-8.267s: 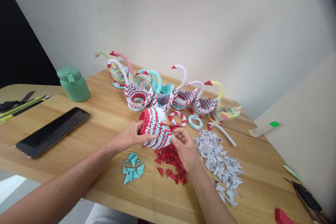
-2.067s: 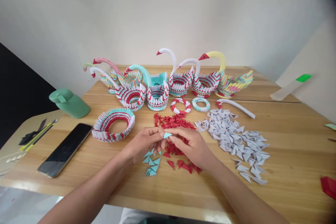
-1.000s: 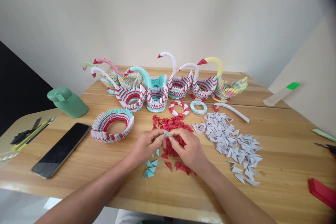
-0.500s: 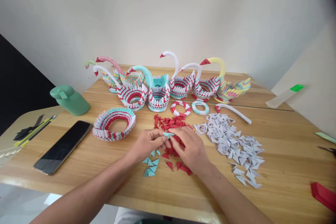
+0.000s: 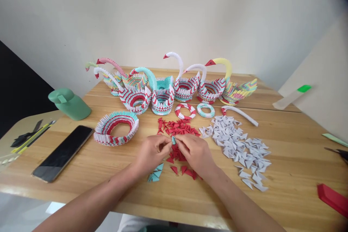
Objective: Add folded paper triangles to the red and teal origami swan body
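Between my fingertips is a small folded teal paper piece (image 5: 173,140), partly covered by them. My left hand (image 5: 153,151) pinches it from the left side, while my right hand (image 5: 196,150) pinches it from the right. Red folded paper triangles (image 5: 182,127) lie in a pile behind and beneath my hands, some hidden by them. A few teal paper triangles (image 5: 156,174) rest on the table below my left hand. To the left sits a round paper basket body (image 5: 116,138) in white, teal and red.
Several paper swans (image 5: 163,98) stand in a row at the back. Two paper rings (image 5: 185,117) and a white swan neck (image 5: 243,116) lie before them. White triangles (image 5: 239,148) are heaped right. A phone (image 5: 63,152) and green bottle (image 5: 71,105) are left; a red object (image 5: 333,199) is right.
The teal piece was spread flat and wide between my fingers; now it looks folded narrower. My hands have come slightly closer together, and the view has shifted a little.
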`<state>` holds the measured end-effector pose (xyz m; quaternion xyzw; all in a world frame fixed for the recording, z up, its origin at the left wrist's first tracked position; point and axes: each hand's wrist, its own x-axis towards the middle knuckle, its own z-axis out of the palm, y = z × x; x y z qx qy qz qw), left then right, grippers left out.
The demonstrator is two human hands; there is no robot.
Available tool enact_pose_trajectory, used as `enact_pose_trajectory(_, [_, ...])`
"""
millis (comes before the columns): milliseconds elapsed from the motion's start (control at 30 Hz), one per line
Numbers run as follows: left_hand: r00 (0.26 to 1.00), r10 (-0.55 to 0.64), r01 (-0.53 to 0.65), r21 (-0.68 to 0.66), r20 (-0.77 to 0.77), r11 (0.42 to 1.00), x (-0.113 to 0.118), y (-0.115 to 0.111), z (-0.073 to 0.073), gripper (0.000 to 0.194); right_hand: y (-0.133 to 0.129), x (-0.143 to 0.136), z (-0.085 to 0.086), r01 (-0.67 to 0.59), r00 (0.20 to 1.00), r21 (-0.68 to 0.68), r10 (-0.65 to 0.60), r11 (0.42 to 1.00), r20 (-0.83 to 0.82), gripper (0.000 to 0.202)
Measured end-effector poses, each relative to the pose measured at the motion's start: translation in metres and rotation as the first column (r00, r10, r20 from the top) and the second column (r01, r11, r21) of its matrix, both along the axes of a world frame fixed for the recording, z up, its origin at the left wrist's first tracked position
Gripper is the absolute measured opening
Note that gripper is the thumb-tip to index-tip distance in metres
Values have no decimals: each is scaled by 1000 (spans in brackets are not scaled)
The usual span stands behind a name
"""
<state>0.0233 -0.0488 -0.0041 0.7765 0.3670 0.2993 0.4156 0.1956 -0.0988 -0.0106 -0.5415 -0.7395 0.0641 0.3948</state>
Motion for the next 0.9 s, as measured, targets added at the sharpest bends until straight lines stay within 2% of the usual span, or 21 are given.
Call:
enact_pose_trajectory(100, [997,8,4,-162,75,987,-1,4,2,21,1,-2,3,0,965,-222,-59,975,-257,15])
enact_pose_trajectory(167, [989,-1,49,-316,150,948,-1,7,2,25,1,-3,6,-69,908,-340,-83,938,-411,16])
enact_pose_trajectory(233, [972,-21,124,-436,233,891,-2,10,3,32,3,-3,8,-165,844,-403,-82,900,-529,18])
enact_pose_trajectory(333, [946,-66,224,-494,318,840,-2,12,4,39,4,-3,8,-270,757,-415,-74,869,-649,16])
enact_pose_trajectory(433, [932,-107,279,-497,348,822,-2,12,2,41,4,-4,8,-316,699,-362,-43,877,-714,20])
enact_pose_trajectory(500, [925,-119,307,-525,360,794,-3,12,0,41,2,-5,8,-332,696,-323,-1,886,-718,26])
enact_pose_trajectory(633, [913,-89,326,-580,399,747,-2,13,-5,38,0,-7,9,-307,731,-299,22,904,-682,21])
enact_pose_trajectory(700, [920,-57,286,-563,388,775,-1,12,-6,35,0,-7,8,-243,758,-313,-22,918,-652,19])
enact_pose_trajectory(767, [936,-6,189,-488,352,852,0,11,-5,30,1,-7,5,-152,795,-316,-74,936,-602,17])
enact_pose_trajectory(833, [951,31,73,-323,308,944,0,8,-2,23,1,-8,4,-63,836,-298,-113,952,-537,16])
enact_pose_trajectory(900, [966,25,7,-121,257,993,-1,6,-1,16,0,-8,3,-10,878,-259,-116,966,-464,15])
